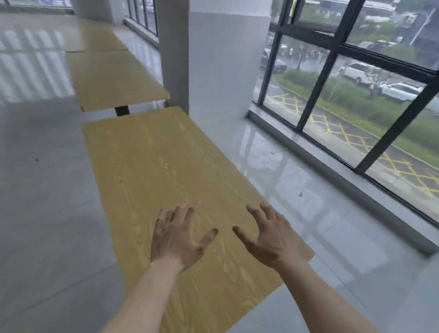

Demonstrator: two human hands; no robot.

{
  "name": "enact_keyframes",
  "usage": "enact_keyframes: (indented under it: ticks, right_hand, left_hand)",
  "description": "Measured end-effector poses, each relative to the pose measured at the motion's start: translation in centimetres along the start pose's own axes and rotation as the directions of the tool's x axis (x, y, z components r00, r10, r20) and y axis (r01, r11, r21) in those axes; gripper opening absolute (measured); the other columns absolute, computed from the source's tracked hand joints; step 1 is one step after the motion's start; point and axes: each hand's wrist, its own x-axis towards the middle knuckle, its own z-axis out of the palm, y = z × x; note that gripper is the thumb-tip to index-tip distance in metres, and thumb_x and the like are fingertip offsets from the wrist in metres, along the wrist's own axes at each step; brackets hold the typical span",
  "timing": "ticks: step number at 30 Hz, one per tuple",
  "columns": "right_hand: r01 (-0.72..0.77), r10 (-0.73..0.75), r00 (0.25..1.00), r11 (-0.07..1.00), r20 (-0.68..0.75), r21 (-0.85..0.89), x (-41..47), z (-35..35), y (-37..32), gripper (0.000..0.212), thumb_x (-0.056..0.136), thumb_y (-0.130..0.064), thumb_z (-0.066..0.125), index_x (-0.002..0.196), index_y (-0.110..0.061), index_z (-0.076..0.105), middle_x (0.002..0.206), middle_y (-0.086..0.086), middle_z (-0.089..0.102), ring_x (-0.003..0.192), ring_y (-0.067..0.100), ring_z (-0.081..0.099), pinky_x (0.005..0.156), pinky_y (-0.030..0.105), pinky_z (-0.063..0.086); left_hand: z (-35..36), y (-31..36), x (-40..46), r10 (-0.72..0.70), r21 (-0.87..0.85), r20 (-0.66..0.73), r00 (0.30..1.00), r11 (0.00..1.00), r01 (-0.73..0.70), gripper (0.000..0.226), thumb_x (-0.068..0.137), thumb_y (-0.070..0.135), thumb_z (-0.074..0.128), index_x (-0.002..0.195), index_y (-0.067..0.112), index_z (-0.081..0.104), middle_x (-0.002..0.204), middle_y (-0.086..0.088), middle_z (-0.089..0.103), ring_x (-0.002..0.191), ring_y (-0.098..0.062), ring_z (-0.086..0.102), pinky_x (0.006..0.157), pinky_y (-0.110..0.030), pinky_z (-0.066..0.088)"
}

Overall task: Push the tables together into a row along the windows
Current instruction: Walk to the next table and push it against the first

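A long table with a yellow wood-grain top [157, 159] stretches away from me in the middle of the view. My left hand [177, 236] and my right hand [268, 236] hover side by side over its near half, fingers spread and palms down, holding nothing. Whether they touch the top I cannot tell. Beyond a narrow gap stands a second table of the same kind [114, 77], its dark leg showing under its near edge. A third table [94, 38] butts against that one's far end. All three run along the windows [335, 85] on the right.
A thick white pillar [224, 65] rises just right of the gap between the near and second table. A grey sill runs under the window wall. Glossy grey floor lies to the left and right of the tables.
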Motion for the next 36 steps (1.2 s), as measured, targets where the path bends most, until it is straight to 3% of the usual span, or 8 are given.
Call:
enact_keyframes:
  ticks: [6,14,27,36]
  right_hand:
    - [0.24,-0.237,0.969,0.97,0.069,-0.036,4.2,2.7,4.1,0.093,0.084,-0.091,0.018,0.163,-0.041,0.017,0.174,0.004,0.016,0.159,0.024,0.014,0.129,0.047,0.008]
    - [0.343,-0.335,0.932,0.939,0.14,-0.036,4.5,9.4,10.2,0.094,0.084,-0.091,0.015,0.163,-0.041,0.018,0.174,0.006,0.015,0.161,0.025,0.005,0.13,0.049,0.003]
    - [0.423,-0.422,0.906,0.903,0.024,-0.074,3.6,22.6,17.3,0.091,0.09,-0.088,0.022,0.164,-0.035,0.023,0.174,0.011,0.012,0.161,0.029,-0.002,0.129,0.054,0.0]
    - [0.426,-0.433,0.895,0.901,-0.105,-0.085,3.8,24.0,17.6,0.087,0.092,-0.086,0.028,0.162,-0.033,0.03,0.172,0.013,0.021,0.161,0.031,0.006,0.129,0.056,0.007]
  left_hand:
    - [4.6,1.7,-3.6,-0.252,0.005,-0.079,0.964,0.967,0.253,0.093,0.083,0.092,0.018,0.162,0.042,0.016,0.171,0.007,0.021,0.157,-0.019,0.018,0.13,-0.043,0.001]
    - [12.4,4.3,-8.1,-0.401,0.023,-0.091,0.911,0.914,0.405,0.087,0.087,0.086,0.026,0.161,0.041,0.019,0.17,0.005,0.022,0.157,-0.019,0.015,0.129,-0.042,-0.003]
    - [26.9,3.2,-12.1,-0.456,0.074,-0.129,0.88,0.881,0.467,0.086,0.09,0.083,0.028,0.161,0.035,0.023,0.17,-0.002,0.023,0.159,-0.025,0.009,0.128,-0.052,0.003]
    - [28.1,3.2,-12.1,-0.469,0.116,-0.183,0.864,0.862,0.493,0.084,0.09,0.083,0.029,0.159,0.035,0.03,0.168,0.001,0.029,0.159,-0.024,0.013,0.128,-0.055,0.011]
